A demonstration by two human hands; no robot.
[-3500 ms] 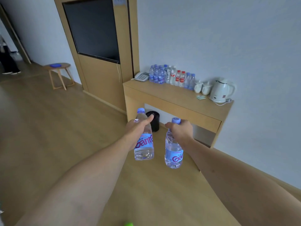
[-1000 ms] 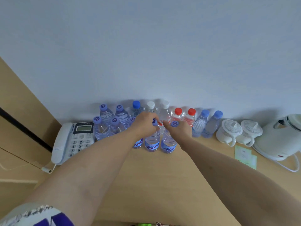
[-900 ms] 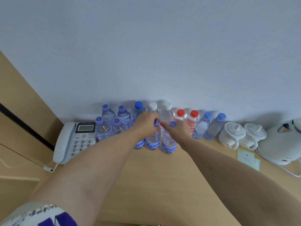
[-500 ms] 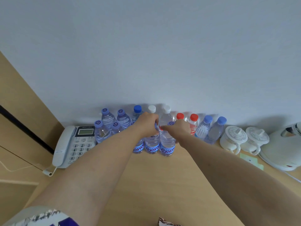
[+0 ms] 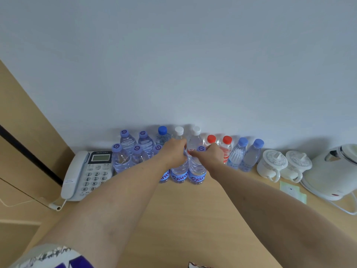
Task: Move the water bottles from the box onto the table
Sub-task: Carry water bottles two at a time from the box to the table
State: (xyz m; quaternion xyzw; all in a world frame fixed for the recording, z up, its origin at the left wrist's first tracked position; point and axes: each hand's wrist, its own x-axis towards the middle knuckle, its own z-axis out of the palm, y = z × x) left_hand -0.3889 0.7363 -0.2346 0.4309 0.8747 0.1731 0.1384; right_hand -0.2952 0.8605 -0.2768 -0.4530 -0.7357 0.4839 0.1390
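Fingers of both hands, left and right, curl round the necks of two bottles standing on the table; full, they look heavy and slick, so grip below the cap

Blue labels on two clear plastic water bottles at table front: white lettering, partly readable, "Gan…". Third label beside them, left: only "…nt" visible. White desk telephone keypad: digits 1–9, *, 0. Red characters on white-capped clear bottle: illegible.
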